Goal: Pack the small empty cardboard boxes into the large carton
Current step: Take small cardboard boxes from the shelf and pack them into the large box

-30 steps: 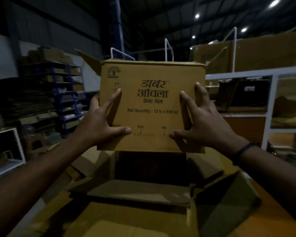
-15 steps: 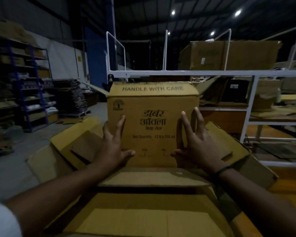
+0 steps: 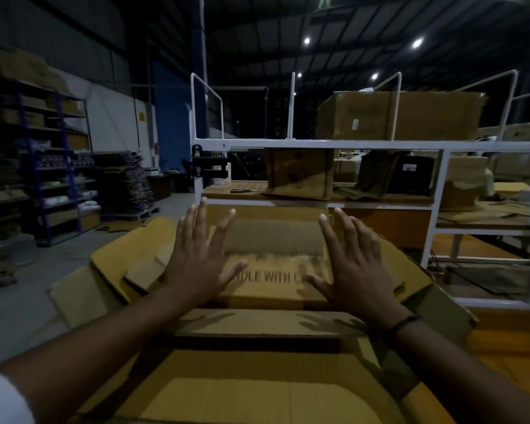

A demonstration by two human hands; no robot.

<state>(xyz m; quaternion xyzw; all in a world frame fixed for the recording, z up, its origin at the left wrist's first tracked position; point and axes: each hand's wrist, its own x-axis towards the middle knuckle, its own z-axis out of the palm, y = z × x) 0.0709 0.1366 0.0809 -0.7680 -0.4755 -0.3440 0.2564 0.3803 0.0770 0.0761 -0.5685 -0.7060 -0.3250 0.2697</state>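
The box, its top printed "HANDLE WITH C…", sits in the middle of the frame, down inside the open carton. The carton's flaps splay out to the left, to the right and toward the camera. The left hand and right hand are spread flat with fingers straight and apart. They are over the box's two ends and grip nothing; whether the palms touch it I cannot tell. A white rack stands behind.

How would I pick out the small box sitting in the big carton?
Start at the white metal rack; the large carton stands open right in front of it, flaps spread. The small box sits inside, between the left hand and right hand, the only surface with dark printed lettering on top.
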